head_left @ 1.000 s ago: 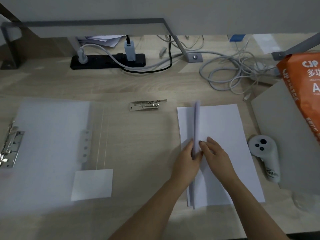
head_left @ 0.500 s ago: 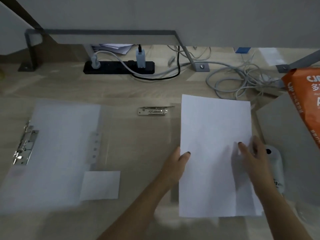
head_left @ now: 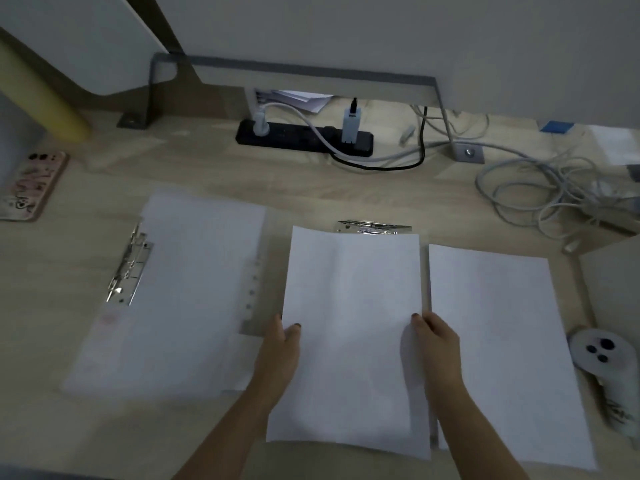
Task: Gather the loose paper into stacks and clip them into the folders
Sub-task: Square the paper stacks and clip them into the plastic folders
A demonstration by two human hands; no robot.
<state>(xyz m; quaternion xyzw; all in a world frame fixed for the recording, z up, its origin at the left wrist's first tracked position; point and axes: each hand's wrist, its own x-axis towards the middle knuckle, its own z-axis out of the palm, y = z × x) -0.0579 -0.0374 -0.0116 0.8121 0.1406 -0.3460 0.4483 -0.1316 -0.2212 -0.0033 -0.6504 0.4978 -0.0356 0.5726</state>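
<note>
I hold a stack of white paper (head_left: pixel 349 327) above the desk, between the open folder and the sheets left lying. My left hand (head_left: pixel 280 351) grips its left edge and my right hand (head_left: pixel 438 344) grips its right edge. More white paper (head_left: pixel 502 351) lies flat on the desk to the right. A translucent open folder (head_left: pixel 187 289) lies at the left, with a metal clip (head_left: pixel 130 268) on its left side. A second loose metal clip (head_left: pixel 375 227) lies on the desk, partly hidden behind the top of the held stack.
A white controller (head_left: pixel 609 372) lies at the right edge. A phone (head_left: pixel 29 185) rests at the far left. A black power strip (head_left: pixel 304 138) and tangled grey cables (head_left: pixel 554 192) run along the back. A grey board (head_left: pixel 616 282) lies at the far right.
The stack was lifted off the pile at the right and carried left toward the folder. My right hand moved from pressing the paper to gripping the stack's right edge. The view shifted left.
</note>
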